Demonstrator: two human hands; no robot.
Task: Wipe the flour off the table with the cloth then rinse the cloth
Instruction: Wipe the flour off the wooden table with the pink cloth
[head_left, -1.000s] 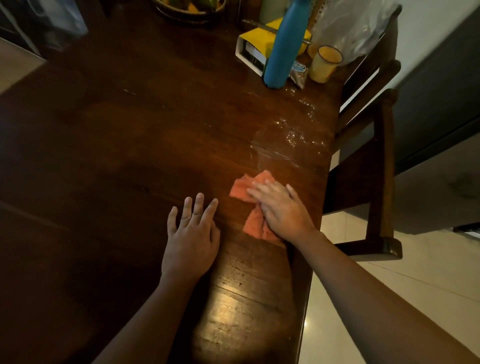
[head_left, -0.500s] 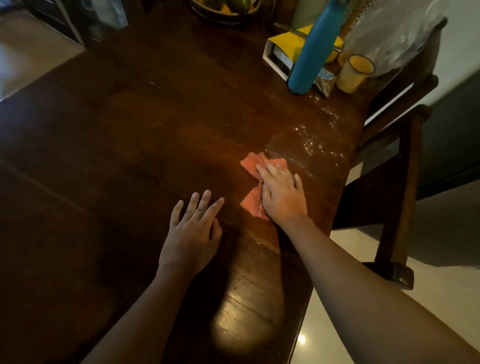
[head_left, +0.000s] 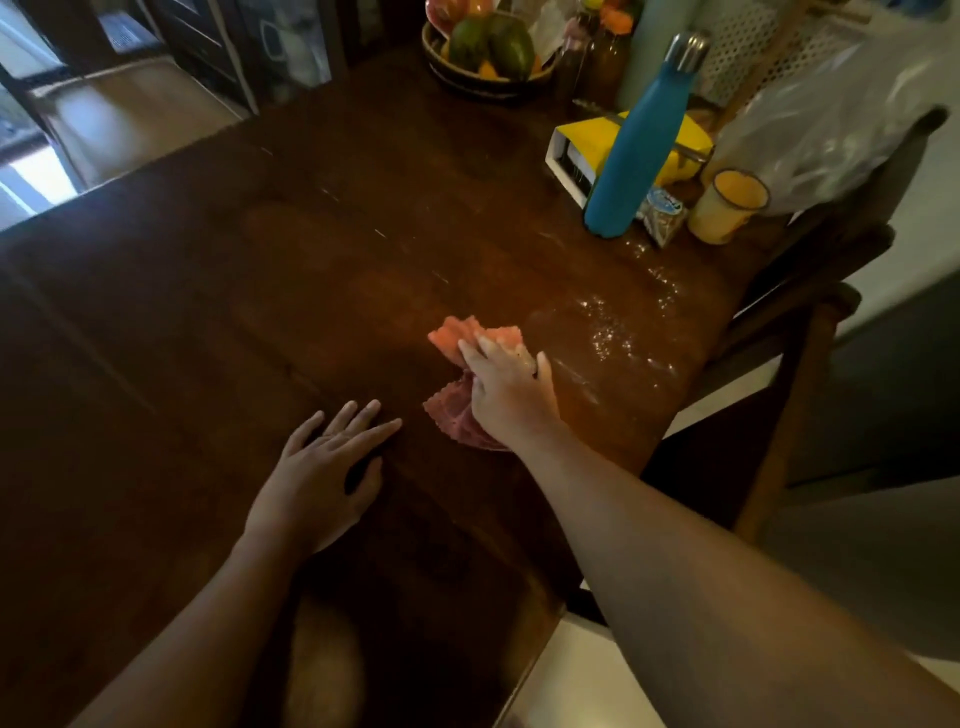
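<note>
An orange-pink cloth lies crumpled on the dark wooden table. My right hand presses flat on it, fingers stretched toward the far side, covering the cloth's middle. Just right of the cloth, a pale smear of flour and wet streaks shines on the wood near the table's right edge. My left hand rests flat on the bare table, fingers spread, a short way left of the cloth.
At the far right stand a blue bottle, a yellow box, a small packet, a yellow cup and a plastic bag. A fruit bowl sits at the back. A wooden chair flanks the right edge.
My right hand has pushed the cloth farther away across the table, toward the floury patch. My left hand stays flat in about the same spot.
</note>
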